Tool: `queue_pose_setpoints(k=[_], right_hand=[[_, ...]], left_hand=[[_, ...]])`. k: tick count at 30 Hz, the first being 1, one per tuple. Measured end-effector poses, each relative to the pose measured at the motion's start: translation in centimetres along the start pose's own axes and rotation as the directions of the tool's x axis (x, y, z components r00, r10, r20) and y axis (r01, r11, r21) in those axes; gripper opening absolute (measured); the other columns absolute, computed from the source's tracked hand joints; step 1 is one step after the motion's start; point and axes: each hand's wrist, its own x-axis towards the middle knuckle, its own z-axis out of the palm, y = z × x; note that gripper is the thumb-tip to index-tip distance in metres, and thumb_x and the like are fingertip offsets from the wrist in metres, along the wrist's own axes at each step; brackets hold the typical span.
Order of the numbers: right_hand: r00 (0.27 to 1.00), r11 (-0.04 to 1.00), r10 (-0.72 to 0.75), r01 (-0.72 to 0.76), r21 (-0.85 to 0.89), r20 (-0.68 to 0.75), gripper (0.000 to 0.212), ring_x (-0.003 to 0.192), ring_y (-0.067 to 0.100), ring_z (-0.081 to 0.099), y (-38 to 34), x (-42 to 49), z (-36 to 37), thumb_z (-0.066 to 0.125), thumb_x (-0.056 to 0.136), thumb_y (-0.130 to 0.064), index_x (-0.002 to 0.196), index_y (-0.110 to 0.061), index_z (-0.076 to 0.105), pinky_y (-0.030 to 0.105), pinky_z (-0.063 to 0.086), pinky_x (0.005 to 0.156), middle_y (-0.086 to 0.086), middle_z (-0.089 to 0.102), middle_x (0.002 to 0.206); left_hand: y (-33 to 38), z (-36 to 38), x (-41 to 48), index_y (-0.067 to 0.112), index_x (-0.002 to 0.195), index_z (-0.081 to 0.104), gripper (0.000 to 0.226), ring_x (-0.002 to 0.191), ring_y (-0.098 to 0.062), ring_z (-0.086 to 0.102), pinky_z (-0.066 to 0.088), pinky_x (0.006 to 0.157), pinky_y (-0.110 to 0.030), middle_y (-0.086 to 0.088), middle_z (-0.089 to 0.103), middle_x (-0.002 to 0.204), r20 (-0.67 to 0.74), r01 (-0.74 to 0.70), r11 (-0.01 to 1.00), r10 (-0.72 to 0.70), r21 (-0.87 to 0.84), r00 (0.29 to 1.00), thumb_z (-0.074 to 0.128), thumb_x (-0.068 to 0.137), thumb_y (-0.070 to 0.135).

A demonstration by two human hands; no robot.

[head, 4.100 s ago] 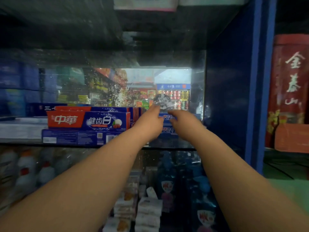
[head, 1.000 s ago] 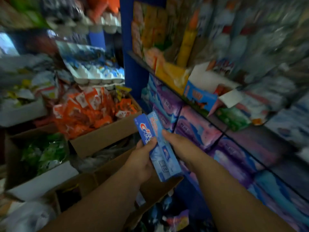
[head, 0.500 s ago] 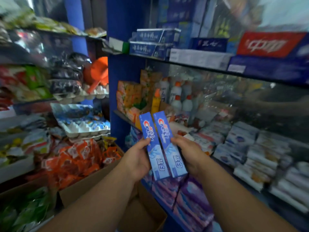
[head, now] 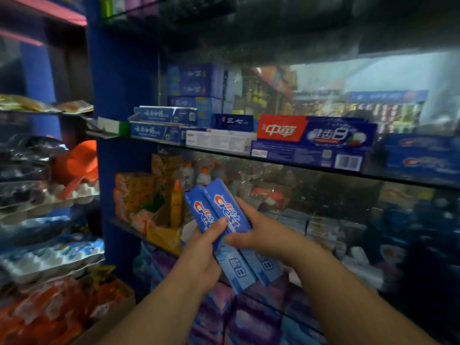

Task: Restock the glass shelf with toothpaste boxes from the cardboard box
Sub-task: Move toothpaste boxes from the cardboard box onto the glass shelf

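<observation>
While the left hand (head: 199,260) gripped them from below, thumb across the front, two toothpaste boxes (head: 219,207) lay side by side, long axes tilted up-left; right hand (head: 263,236) clamped their right edge; glass shelf (head: 388,175) above, matching stack (head: 420,155) up-right, nearer the right hand.

Two blue Crest toothpaste boxes (head: 224,207) at centre frame, side by side with long edges touching, tops tilted to the upper left. The left hand (head: 201,257) and right hand (head: 263,235) grip them. They sit below the glass shelf (head: 219,152), which runs from mid-left to the right edge and carries stacked toothpaste cartons (head: 313,131), with blurred Crest ones at far right.
</observation>
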Motion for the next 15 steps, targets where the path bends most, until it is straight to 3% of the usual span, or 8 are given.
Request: queue_pose_setpoints(k=[2, 4, 7, 9, 11, 13, 15], right_hand=[[0.999, 0.993, -0.03, 0.026, -0.118, -0.033, 0.099, 0.103, 0.003, 0.061, -1.5, -1.3, -1.8, 0.081, 0.073, -0.025, 0.141, -0.052, 0.015, 0.02, 0.051, 0.085, -0.019, 0.059, 0.117], [0.991, 0.98, -0.042, 0.016, -0.198, -0.13, 0.107, 0.104, 0.005, 0.06, -2.9, -2.5, -3.8, 0.082, 0.07, -0.025, 0.144, -0.052, 0.01, 0.021, 0.052, 0.084, -0.018, 0.057, 0.118], [0.977, 0.952, -0.045, -0.021, -0.306, -0.206, 0.105, 0.104, 0.009, 0.063, -5.0, -5.0, -7.7, 0.081, 0.071, -0.027, 0.14, -0.059, 0.008, 0.031, 0.053, 0.088, -0.016, 0.06, 0.121], [0.963, 0.913, -0.034, -0.078, -0.4, -0.266, 0.104, 0.101, 0.009, 0.063, -6.4, -7.6, -10.8, 0.079, 0.073, -0.024, 0.141, -0.058, 0.008, 0.028, 0.053, 0.085, -0.017, 0.06, 0.119], [0.943, 0.848, -0.02, -0.16, -0.506, -0.332, 0.103, 0.099, 0.011, 0.062, -7.6, -10.3, -13.9, 0.078, 0.075, -0.024, 0.142, -0.057, 0.007, 0.027, 0.051, 0.082, -0.014, 0.061, 0.119], [0.917, 0.752, -0.006, -0.259, -0.606, -0.4, 0.101, 0.098, 0.014, 0.062, -8.5, -13.0, -17.0, 0.077, 0.075, -0.026, 0.142, -0.058, 0.007, 0.031, 0.051, 0.082, -0.011, 0.061, 0.121], [0.888, 0.669, 0.034, -0.361, -0.65, -0.458, 0.101, 0.097, 0.016, 0.061, -9.5, -15.6, -19.8, 0.076, 0.076, -0.025, 0.142, -0.059, 0.007, 0.034, 0.051, 0.083, -0.012, 0.059, 0.117]], left_hand=[[0.5, 2.7, -0.1, 0.013, 0.126, 0.057, 0.046, 0.101, -0.037, 0.067, 0.057, 0.079, -0.049, -0.019, 0.067, 0.118, 0.043, -0.059, 0.998, 0.06, -0.013, 0.997, 0.063, 0.081, 0.016], [1.1, 5.5, -0.4, 0.016, 0.121, 0.06, 0.041, 0.094, -0.033, 0.069, 0.058, 0.076, -0.047, -0.017, 0.069, 0.113, 0.11, -0.08, 0.996, 0.084, -0.041, 0.99, 0.061, 0.08, 0.017], [1.7, 10.0, -0.9, 0.013, 0.119, 0.06, 0.028, 0.089, -0.027, 0.072, 0.06, 0.075, -0.042, -0.013, 0.073, 0.106, 0.271, -0.112, 0.992, 0.122, -0.052, 0.955, 0.051, 0.092, 0.013], [2.0, 13.2, -0.9, 0.013, 0.127, 0.052, 0.034, 0.09, -0.023, 0.072, 0.06, 0.072, -0.037, -0.009, 0.072, 0.107, 0.354, -0.199, 0.979, 0.202, -0.043, 0.913, 0.05, 0.093, 0.007], [2.2, 16.0, -0.6, 0.02, 0.133, 0.039, 0.047, 0.094, -0.022, 0.07, 0.059, 0.072, -0.043, -0.007, 0.068, 0.113, 0.339, -0.328, 0.945, 0.307, 0.005, 0.889, 0.055, 0.091, 0.004], [2.3, 18.7, -0.3, 0.034, 0.139, 0.028, 0.067, 0.107, -0.021, 0.064, 0.053, 0.089, -0.05, 0.001, 0.062, 0.117, 0.311, -0.45, 0.885, 0.397, 0.121, 0.863, 0.062, 0.088, 0.006], [1.8, 21.0, -0.1, 0.037, 0.146, 0.018, 0.078, 0.117, -0.013, 0.055, 0.046, 0.101, -0.044, 0.009, 0.051, 0.129, 0.369, -0.55, 0.788, 0.442, 0.276, 0.818, 0.065, 0.088, 0.013]])
